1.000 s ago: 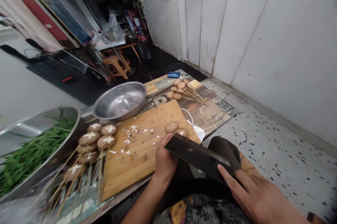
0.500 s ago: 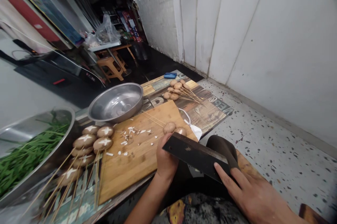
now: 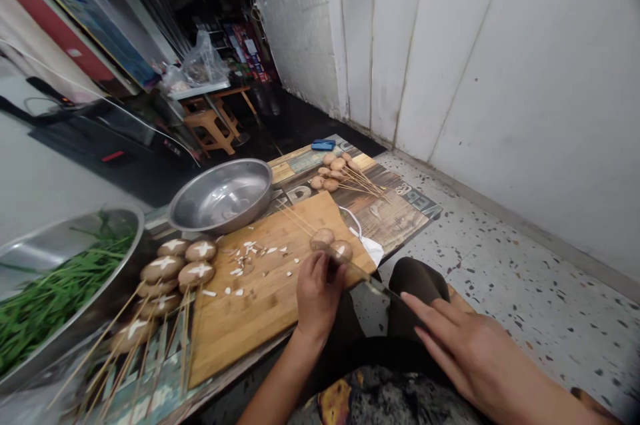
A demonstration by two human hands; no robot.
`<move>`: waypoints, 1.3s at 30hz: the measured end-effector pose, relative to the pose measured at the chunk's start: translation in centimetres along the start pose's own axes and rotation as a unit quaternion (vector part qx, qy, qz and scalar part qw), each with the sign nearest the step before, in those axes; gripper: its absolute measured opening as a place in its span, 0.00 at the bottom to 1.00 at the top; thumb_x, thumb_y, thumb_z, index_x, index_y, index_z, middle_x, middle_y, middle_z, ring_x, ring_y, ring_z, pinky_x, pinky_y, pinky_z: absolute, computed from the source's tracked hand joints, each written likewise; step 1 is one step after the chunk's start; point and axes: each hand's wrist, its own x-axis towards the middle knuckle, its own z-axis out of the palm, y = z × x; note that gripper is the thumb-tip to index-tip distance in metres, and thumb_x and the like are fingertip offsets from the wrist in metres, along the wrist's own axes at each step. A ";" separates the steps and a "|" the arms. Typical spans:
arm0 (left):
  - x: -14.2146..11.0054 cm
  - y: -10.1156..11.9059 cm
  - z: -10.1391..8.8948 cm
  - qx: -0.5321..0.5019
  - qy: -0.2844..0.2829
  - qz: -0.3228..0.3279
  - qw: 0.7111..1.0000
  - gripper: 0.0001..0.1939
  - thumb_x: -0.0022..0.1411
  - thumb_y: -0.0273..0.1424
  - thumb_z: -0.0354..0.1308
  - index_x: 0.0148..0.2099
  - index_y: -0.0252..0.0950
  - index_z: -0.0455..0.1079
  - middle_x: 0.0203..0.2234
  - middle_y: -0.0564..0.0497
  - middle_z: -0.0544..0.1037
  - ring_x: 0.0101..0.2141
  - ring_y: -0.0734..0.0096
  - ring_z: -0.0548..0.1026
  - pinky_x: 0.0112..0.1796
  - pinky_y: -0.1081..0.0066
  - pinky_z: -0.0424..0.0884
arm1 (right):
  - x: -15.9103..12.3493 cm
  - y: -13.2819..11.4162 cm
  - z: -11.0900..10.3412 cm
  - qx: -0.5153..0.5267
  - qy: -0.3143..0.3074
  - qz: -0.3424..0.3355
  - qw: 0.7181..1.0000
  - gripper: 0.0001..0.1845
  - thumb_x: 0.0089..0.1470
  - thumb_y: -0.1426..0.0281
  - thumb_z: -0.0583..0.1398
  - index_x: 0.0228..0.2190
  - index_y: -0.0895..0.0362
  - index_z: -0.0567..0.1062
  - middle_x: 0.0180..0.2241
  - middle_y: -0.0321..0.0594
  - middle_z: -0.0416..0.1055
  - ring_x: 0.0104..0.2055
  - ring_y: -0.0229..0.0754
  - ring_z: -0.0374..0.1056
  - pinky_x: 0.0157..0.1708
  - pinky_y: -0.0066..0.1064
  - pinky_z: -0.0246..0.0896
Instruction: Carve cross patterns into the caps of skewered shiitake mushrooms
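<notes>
My left hand (image 3: 319,288) is closed at the near edge of two skewered shiitake mushrooms, fingertips against them. One cap is plain brown (image 3: 323,237); the other mushroom (image 3: 342,250) shows a pale cut. Their thin sticks (image 3: 296,218) reach away over the wooden cutting board (image 3: 250,318). My right hand (image 3: 465,338) grips a dark cleaver (image 3: 373,283), its index finger stretched along it. The blade is seen nearly edge-on, its far end by the mushrooms and my left fingers; the handle is hidden in the hand. White mushroom trimmings (image 3: 247,250) lie scattered on the board.
Left of the board are skewered mushrooms (image 3: 163,268) with white crosses cut in their caps. Beyond stand a steel bowl (image 3: 220,195) and a basin (image 3: 133,238) of green leaves. Plain mushroom skewers (image 3: 337,168) and a blue object (image 3: 323,144) lie farther back.
The cleaver has turned from its broad side showing to nearly edge-on, over the mushrooms. My left fingers have curled in more. The view shifted slightly right earlier.
</notes>
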 end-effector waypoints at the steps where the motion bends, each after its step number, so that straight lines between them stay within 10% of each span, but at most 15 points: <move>1: 0.0 -0.1 -0.1 0.017 0.013 0.008 1.000 0.14 0.63 0.34 0.62 0.50 0.36 0.73 0.43 0.42 0.78 0.44 0.58 0.77 0.47 0.56 0.75 | 0.0 0.5 -0.4 0.094 -0.022 0.052 0.994 0.16 0.67 0.68 0.50 0.50 0.57 0.72 0.30 0.41 0.75 0.28 0.44 0.73 0.28 0.33 0.69; 7: 0.4 -0.3 -1.3 0.039 -0.024 -0.007 0.999 0.15 0.63 0.33 0.62 0.52 0.38 0.74 0.45 0.44 0.79 0.46 0.59 0.77 0.49 0.57 0.75 | 0.5 4.2 0.1 0.495 -0.133 0.296 0.806 0.19 0.61 0.54 0.59 0.26 0.53 0.64 0.14 0.26 0.62 0.16 0.34 0.58 0.22 0.27 0.52; 11: 0.2 -0.4 -1.4 0.036 -0.021 -0.021 0.999 0.15 0.63 0.32 0.62 0.53 0.39 0.75 0.47 0.44 0.79 0.47 0.59 0.77 0.51 0.56 0.75 | 1.0 5.3 1.7 0.560 -0.153 0.310 0.753 0.23 0.56 0.51 0.63 0.25 0.54 0.64 0.16 0.25 0.62 0.14 0.30 0.55 0.19 0.26 0.46; 39: 0.3 -0.7 -1.4 0.014 -0.025 -0.035 0.999 0.17 0.61 0.30 0.64 0.53 0.39 0.76 0.47 0.44 0.80 0.47 0.59 0.78 0.51 0.56 0.75 | 2.1 5.5 4.6 0.659 -0.143 0.295 0.676 0.23 0.50 0.53 0.67 0.25 0.56 0.66 0.19 0.27 0.66 0.11 0.27 0.56 0.11 0.20 0.52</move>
